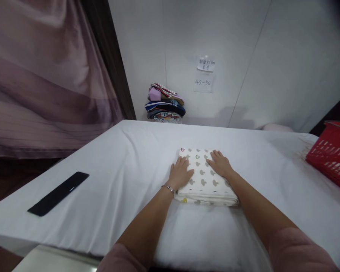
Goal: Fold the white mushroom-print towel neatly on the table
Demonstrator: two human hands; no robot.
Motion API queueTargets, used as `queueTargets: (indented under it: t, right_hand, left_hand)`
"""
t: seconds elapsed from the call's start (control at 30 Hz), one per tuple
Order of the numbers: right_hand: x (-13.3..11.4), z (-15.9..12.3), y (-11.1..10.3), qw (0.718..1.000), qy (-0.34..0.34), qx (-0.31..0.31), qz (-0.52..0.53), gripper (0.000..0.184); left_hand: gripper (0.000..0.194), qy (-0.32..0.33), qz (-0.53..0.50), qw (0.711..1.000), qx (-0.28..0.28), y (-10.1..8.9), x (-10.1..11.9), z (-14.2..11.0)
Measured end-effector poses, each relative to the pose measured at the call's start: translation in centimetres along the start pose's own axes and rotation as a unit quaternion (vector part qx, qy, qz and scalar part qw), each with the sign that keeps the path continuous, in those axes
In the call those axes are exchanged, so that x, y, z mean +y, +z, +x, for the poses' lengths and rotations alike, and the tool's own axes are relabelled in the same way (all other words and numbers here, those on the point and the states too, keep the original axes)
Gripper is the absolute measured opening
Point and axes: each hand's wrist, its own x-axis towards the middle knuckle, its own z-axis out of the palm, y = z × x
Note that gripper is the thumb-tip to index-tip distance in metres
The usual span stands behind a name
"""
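A folded white cloth with a grey mushroom print lies on the white-covered table in front of me. My left hand rests flat on its left side, fingers stretched out, with a thin bracelet at the wrist. My right hand lies flat on the cloth's upper right part, fingers also spread. Neither hand grips anything.
A stack of folded colourful clothes sits at the table's far edge against the white wall. A long black object lies at the left of the table. A red plastic basket stands at the right edge. A pink curtain hangs at left.
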Motion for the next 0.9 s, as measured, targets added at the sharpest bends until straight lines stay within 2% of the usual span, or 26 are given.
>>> queueTargets:
  t: [0.13,0.23,0.37,0.5,0.6,0.73,0.9]
  right_hand:
    - [1.0,0.1,1.0,0.999,-0.017,0.023,0.014,0.054]
    - [1.2,0.4,1.0,0.995,-0.013,0.022,0.091,0.055]
    - [1.4,0.2,0.4,0.982,0.031,-0.002,0.185,0.058]
    - [1.8,-2.5,-0.5,0.97,0.099,0.005,0.22,0.063]
    - [1.4,-5.9,-1.5,0.938,0.157,0.005,0.308,0.073]
    - [0.1,-10.1,-3.3,0.87,0.217,-0.002,0.443,0.085]
    - [-1.3,-12.9,-5.3,0.797,0.28,-0.057,0.533,0.097]
  left_hand:
    - [0.057,-0.001,0.016,1.0,0.001,0.1,-0.1,0.1]
    - [0.058,-0.003,0.026,1.0,-0.002,0.2,-0.2,0.1]
    - [0.06,-0.001,0.039,0.999,-0.004,0.1,-0.2,0.1]
    - [0.059,-0.003,0.035,0.999,-0.001,0.1,-0.2,0.1]
    - [0.059,-0.002,0.031,0.999,0.005,0.1,-0.2,0.1]
    - [0.058,-0.002,0.025,1.0,0.011,0.2,-0.3,0.2]
    - [0.057,-0.004,0.011,1.0,0.009,0.2,-0.4,0.3]
